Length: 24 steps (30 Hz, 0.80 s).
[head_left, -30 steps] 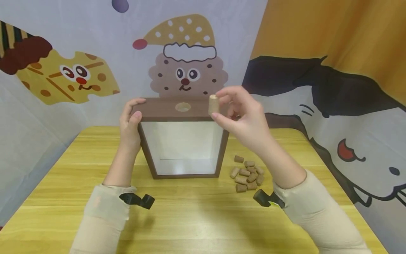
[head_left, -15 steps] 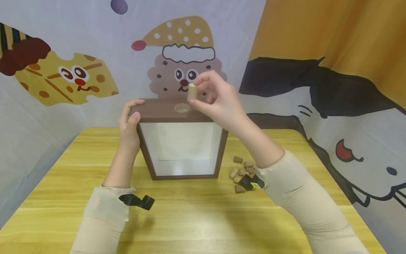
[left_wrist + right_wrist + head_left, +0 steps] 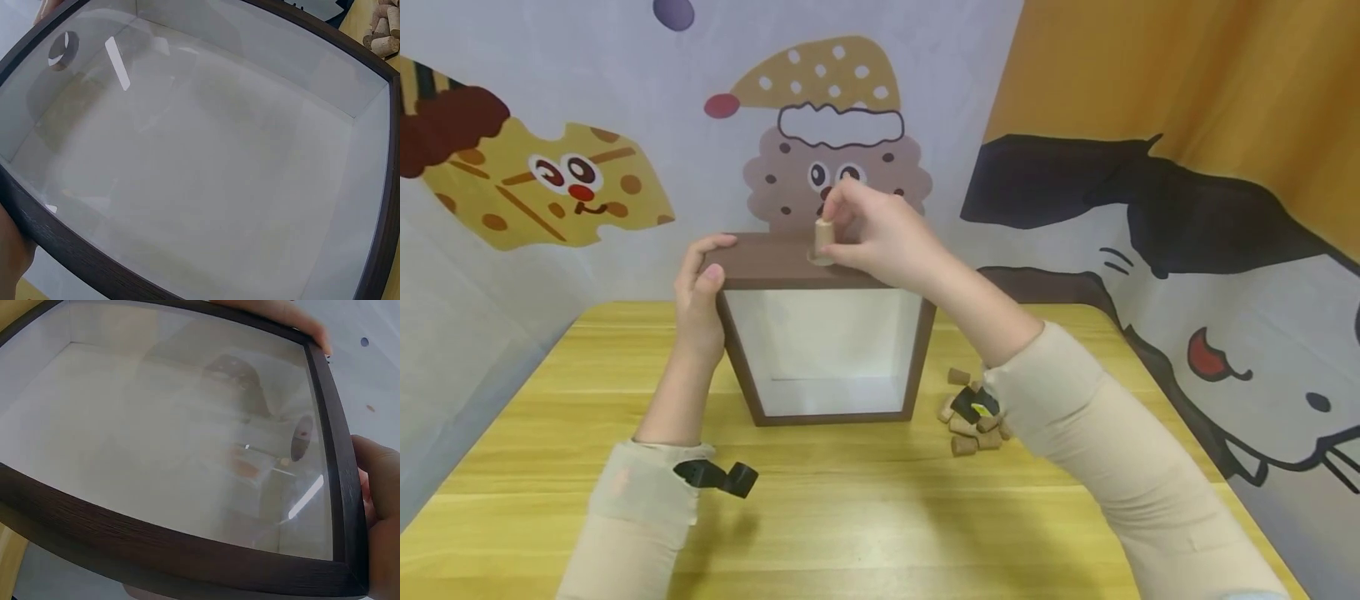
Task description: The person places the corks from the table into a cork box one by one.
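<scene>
A dark brown wooden box frame [image 3: 760, 257] with a clear front and white inside stands upright on the table. Its top has a round hole [image 3: 812, 257]. My left hand [image 3: 698, 300] grips the top left corner, thumb in front and fingers over the top. Between thumb and fingertips, my right hand [image 3: 880, 237] pinches a cork [image 3: 824, 237], held upright right at the hole; whether its lower end is inside I cannot tell. In the right wrist view, the right hand [image 3: 382, 506] shows beside the frame's edge and the cork is hidden.
Several loose corks [image 3: 964, 446] lie in a pile on the wooden table [image 3: 850, 517], right of the frame, partly covered by the right wrist camera [image 3: 967, 404]. A cloth with cartoon prints [image 3: 955, 100] hangs behind the table.
My right hand has carried the cork leftward, from above the frame's right end to the hole in the top. The left hand keeps its grip on the corner.
</scene>
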Each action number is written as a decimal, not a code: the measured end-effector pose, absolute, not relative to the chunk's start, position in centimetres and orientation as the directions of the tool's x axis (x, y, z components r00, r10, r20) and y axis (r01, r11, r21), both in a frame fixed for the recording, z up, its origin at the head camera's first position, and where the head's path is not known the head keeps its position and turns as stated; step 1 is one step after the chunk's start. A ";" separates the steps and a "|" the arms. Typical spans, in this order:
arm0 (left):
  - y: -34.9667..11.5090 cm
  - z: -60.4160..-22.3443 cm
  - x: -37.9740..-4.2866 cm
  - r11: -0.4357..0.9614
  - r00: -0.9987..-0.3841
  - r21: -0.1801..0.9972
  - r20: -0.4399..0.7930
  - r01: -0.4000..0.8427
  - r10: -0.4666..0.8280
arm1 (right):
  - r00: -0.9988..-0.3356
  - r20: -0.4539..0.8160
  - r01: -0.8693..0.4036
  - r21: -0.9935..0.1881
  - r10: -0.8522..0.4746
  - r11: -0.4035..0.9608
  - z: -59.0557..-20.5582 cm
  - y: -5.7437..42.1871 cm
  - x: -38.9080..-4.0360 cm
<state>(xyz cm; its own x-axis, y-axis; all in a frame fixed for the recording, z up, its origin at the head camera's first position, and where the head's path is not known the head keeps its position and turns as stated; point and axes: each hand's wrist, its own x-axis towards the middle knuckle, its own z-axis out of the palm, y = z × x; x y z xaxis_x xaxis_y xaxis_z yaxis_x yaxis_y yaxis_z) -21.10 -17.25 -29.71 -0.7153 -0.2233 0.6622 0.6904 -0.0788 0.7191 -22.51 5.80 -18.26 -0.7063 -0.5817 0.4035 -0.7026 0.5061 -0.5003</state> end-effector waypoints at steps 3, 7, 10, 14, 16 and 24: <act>-17.3 -29.7 -21.0 -0.080 -0.715 0.719 0.663 0.691 -0.222 | -0.716 0.383 -0.693 -0.488 -0.583 0.531 -18.3 5.8 -22.5; -17.3 -29.6 -20.9 -0.075 -0.721 0.726 0.657 0.684 -0.221 | -0.715 0.387 -0.695 -0.487 -0.583 0.529 -18.4 5.9 -22.4; -17.3 -29.7 -20.7 -0.067 -0.720 0.726 0.659 0.684 -0.218 | -0.714 0.400 -0.695 -0.505 -0.574 0.513 -18.5 6.0 -22.3; -17.4 -29.7 -20.6 -0.059 -0.723 0.729 0.658 0.681 -0.212 | -0.726 0.411 -0.681 -0.540 -0.552 0.494 -18.7 6.6 -21.9; -17.4 -29.7 -20.6 -0.057 -0.723 0.730 0.658 0.681 -0.213 | -0.739 0.411 -0.667 -0.558 -0.534 0.494 -18.8 7.0 -21.3; -17.3 -29.9 -21.1 -0.067 -0.709 0.716 0.667 0.695 -0.230 | -0.727 0.513 -0.687 -0.544 -0.457 0.482 -19.8 9.8 -18.0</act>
